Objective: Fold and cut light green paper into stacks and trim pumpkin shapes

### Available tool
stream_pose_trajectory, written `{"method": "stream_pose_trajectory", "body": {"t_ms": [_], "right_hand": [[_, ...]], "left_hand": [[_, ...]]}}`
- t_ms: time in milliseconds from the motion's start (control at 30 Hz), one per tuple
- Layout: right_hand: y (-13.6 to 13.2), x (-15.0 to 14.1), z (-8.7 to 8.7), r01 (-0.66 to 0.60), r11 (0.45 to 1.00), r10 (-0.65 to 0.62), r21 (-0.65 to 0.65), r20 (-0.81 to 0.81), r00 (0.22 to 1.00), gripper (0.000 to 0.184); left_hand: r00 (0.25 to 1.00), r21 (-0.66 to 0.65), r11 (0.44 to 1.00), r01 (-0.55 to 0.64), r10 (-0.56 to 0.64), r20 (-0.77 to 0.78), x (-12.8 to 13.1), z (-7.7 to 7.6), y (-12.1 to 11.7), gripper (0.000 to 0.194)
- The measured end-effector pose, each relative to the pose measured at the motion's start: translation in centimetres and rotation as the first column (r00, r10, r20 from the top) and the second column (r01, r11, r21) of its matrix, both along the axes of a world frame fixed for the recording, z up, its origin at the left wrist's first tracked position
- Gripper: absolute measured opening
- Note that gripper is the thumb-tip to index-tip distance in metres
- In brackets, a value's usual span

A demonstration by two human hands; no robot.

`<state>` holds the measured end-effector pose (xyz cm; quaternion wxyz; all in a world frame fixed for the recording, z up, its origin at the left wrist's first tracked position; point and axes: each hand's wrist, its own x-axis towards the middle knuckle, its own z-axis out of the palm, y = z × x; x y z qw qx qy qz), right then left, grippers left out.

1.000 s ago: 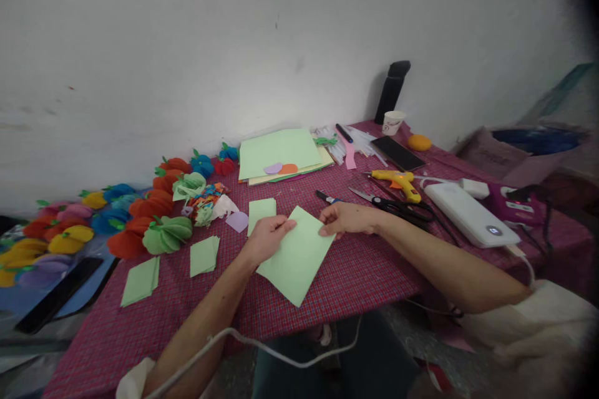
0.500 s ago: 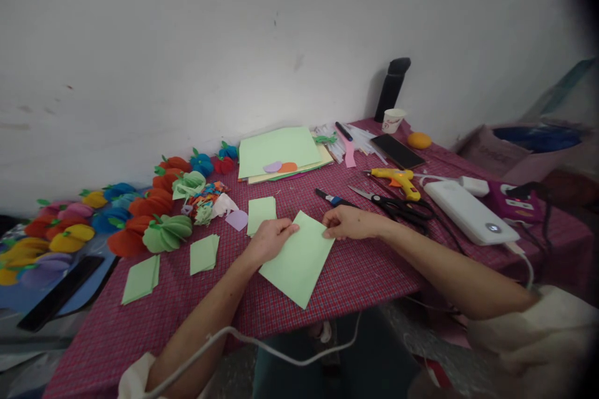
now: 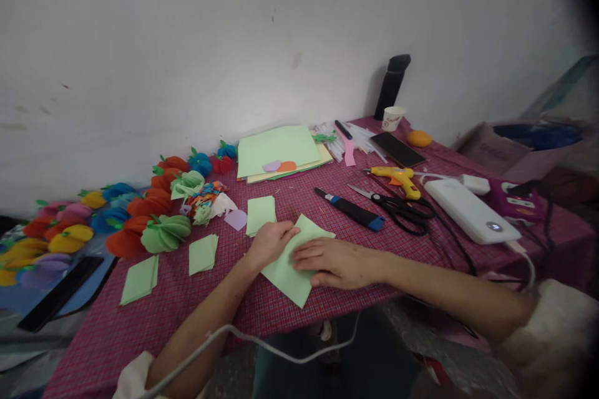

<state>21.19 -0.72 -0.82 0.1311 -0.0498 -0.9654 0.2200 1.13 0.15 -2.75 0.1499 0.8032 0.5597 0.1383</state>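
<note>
Left of the scissors (image 3: pixel 384 202), our left hand (image 3: pixel 270 243) pinches the green sheet (image 3: pixel 287 278) at its edge; our right hand (image 3: pixel 339 263) lies on it, fingers together, thumb apart. Beyond the scissors, the paper cup (image 3: pixel 392 118) bears reddish lettering, and the power bank (image 3: pixel 468 212), right of them, a lit display; we can read neither.

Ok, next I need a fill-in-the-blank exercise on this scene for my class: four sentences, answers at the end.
1. The left hand holds the edge of a pale ____ sheet, and the right hand rests on it.
2. The glue gun is mainly ____ in colour.
3. The paper cup stands ____, not tipped over.
4. On the tablecloth lie ____ small piles of rectangular paper.

Missing words: green; yellow; upright; three.
</note>
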Motion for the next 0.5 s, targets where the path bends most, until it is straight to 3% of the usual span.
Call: {"method": "stream_pose_trajectory", "body": {"t_ms": [233,400,500], "right_hand": [[-1.2,2.2,-0.8,-0.063,0.998,0.066,-0.03,0.106,0.992,0.051],[-2.2,3.7,0.8,-0.089,0.99,0.099,-0.106,0.102,0.99,0.049],[-1.8,2.9,2.0,-0.049,0.992,0.053,-0.117,0.03,0.998,0.043]], "left_hand": [[0.999,0.008,1.0,0.008,-0.008,-0.048,0.2,0.1,-0.1,0.038],[0.998,0.007,1.0,0.024,-0.024,-0.06,0.2,0.2,0.0,0.037],[0.998,-0.005,1.0,0.019,-0.02,-0.054,0.2,0.4,0.1,0.037]]}}
